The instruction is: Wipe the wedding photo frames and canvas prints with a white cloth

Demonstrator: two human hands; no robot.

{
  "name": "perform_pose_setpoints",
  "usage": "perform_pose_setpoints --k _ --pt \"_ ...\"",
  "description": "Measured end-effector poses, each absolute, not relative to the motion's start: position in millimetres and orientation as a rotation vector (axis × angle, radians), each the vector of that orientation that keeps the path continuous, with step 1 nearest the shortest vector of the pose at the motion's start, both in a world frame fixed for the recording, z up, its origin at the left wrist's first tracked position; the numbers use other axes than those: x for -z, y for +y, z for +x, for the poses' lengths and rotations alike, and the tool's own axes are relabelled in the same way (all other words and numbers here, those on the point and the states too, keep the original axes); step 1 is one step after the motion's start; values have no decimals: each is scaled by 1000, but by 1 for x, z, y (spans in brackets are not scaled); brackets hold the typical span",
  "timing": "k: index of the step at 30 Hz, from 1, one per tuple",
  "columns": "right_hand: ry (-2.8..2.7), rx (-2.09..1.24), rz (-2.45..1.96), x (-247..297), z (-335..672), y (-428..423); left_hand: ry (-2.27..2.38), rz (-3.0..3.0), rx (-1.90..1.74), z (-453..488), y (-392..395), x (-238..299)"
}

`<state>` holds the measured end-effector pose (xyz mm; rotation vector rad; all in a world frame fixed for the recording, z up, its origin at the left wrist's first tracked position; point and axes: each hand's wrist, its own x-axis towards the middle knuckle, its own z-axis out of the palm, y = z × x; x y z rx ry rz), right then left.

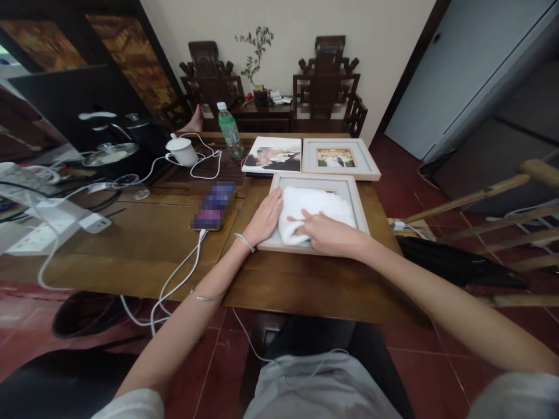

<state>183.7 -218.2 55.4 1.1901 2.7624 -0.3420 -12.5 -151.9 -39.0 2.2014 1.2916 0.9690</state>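
A light wooden picture frame [360,210] lies flat on the table before me, its inner picture mostly covered by a folded white cloth [312,201]. With bent fingers my right hand [331,233] grips the cloth and presses it down on the frame. My left hand [265,220] rests along the frame's left edge, its fingers stretched out and touching the cloth's side. Just behind lie a second picture frame [361,160] with a small photo in it and a white photo panel [279,145].
On the wooden table [301,285], a plugged-in phone [213,206] lies left of the frame. A green-labelled bottle [229,131], a white lidded cup [182,152], a pot [111,160] and a power strip [48,224] stand farther left. Someone's bare foot [195,121] shows behind.
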Motion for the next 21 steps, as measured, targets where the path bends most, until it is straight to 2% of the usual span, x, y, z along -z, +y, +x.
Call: perform_pose_setpoints --k 3,5,10,15,21 --pt "2695 456 1135 -77 208 -240 1293 2310 -906 -13 -150 41" --pt "2639 430 1245 -86 225 -244 1285 2393 -855 -14 -149 42" --pt "2522 88 1641 -69 260 -214 1290 2447 -839 -15 -148 43" --pt "2587 -268 1674 -32 268 -171 1289 2443 -841 -16 -147 44" --pt "2586 -170 1533 -35 257 -208 1297 2426 -870 -15 -147 44"
